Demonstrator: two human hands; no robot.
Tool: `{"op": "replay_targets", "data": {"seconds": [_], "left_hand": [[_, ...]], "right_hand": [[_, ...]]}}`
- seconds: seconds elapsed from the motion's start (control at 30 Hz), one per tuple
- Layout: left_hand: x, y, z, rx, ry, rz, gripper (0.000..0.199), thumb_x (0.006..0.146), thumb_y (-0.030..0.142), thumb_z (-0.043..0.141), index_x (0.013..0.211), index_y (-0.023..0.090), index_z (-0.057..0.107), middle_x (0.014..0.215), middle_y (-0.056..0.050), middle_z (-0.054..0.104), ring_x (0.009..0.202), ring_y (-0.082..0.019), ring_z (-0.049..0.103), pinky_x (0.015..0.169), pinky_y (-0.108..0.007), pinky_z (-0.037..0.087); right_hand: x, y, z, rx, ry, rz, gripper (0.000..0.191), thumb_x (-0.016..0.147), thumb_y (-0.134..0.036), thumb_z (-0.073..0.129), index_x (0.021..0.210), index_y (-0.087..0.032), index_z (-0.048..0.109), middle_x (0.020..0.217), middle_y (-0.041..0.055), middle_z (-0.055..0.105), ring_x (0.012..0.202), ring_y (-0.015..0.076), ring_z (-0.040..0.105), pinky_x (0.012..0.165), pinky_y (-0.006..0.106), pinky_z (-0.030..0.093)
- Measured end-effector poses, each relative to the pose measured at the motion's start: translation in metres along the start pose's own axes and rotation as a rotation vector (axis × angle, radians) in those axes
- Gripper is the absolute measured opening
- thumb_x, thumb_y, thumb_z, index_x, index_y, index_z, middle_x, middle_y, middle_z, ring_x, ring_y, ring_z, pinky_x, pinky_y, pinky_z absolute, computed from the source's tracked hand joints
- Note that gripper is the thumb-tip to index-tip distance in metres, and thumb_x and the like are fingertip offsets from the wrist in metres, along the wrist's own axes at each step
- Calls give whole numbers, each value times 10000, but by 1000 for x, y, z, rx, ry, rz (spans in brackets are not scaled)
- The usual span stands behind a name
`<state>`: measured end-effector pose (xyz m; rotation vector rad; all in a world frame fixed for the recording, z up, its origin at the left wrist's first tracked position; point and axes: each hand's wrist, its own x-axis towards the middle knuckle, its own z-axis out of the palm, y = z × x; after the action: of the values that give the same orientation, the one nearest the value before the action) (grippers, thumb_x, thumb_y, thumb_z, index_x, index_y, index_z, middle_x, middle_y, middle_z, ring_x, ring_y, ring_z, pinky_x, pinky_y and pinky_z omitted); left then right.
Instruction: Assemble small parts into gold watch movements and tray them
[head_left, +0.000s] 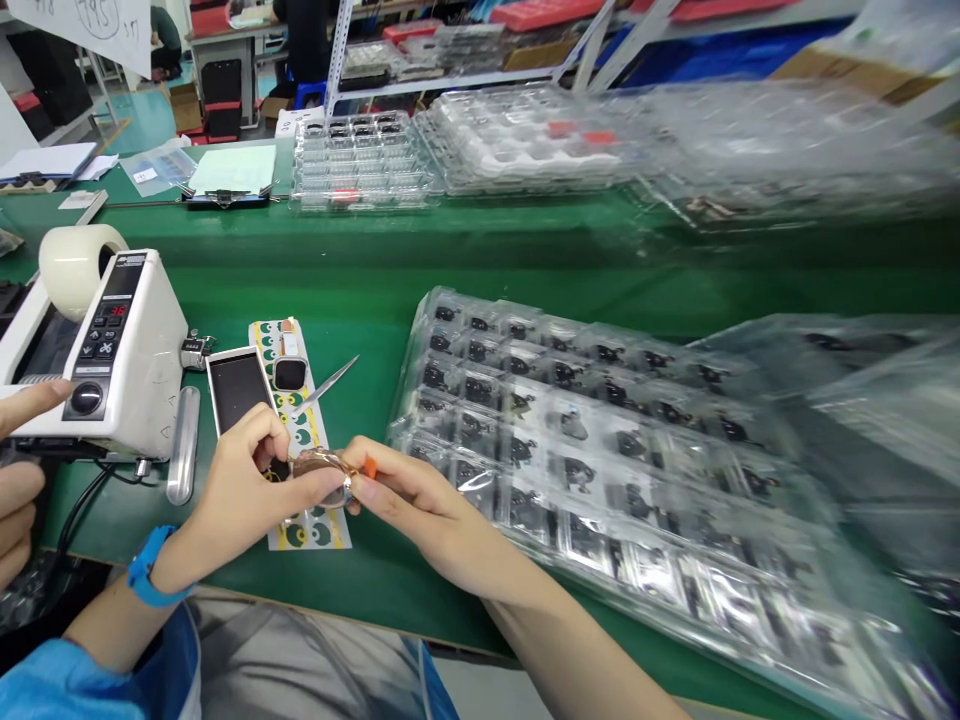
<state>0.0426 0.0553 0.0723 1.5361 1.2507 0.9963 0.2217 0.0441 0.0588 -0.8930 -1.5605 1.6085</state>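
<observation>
Left hand (240,490) and right hand (424,505) clamp their grips from both sides on a small rose-gold watch-shaped part (322,475) at twelve o'clock, steadying it (small orange plastic tab (368,467) left clear) above the green desk (480,290)

The left hand (251,490) and right hand (424,510) are bare, with no glove or fingerstall fitted. The left wrist carries a blue wrist strap (154,567). The upper body wears a light-blue garment (67,680), its sleeves ending above the wrists. Its two blue panels flank a grey garment (300,660).
</observation>
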Motion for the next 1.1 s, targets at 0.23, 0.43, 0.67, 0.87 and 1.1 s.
{"op": "replay_targets", "data": {"seconds": [0.23,0.43,0.67,0.87,1.1], "left_hand": [[3,-6,0,-200,-28,-61,408,764,364,720,601,205,381,592,68,357,502,-80,321,462,-228,271],[0,-11,-5,-116,-61,254,126,854,310,664,899,214,733,1047,-74,602,839,-170,575,767,-320,490],[1,-14,-4,-153,-257,213,231,763,259,778,992,248,751,1314,-117,582,1221,-289,535,1020,-457,428],[1,-17,-3,-190,-333,243,328,747,294,805,1055,238,707,1335,-123,604,1274,-294,529,1089,-467,377],[-9,-14,-13,-120,-397,230,554,891,386,645,1415,278,501,1459,-96,529,1345,-280,479,1108,-410,393]], "right_hand": [[3,4,3,173,-72,23,460,874,-644,557,741,-206,511,715,-24,417,657,130,388,625,273,364],[6,9,5,307,-47,5,415,847,-604,630,775,-201,559,740,-20,471,657,118,393,617,253,374],[6,8,6,397,-20,30,389,814,-579,686,832,-201,593,752,-17,540,677,119,460,657,252,386],[9,16,10,494,-16,95,429,757,-578,743,863,-191,591,714,-23,519,652,116,452,658,246,378],[11,10,11,411,59,41,592,675,-755,654,759,-212,434,666,-38,403,554,92,335,556,245,329]]}}
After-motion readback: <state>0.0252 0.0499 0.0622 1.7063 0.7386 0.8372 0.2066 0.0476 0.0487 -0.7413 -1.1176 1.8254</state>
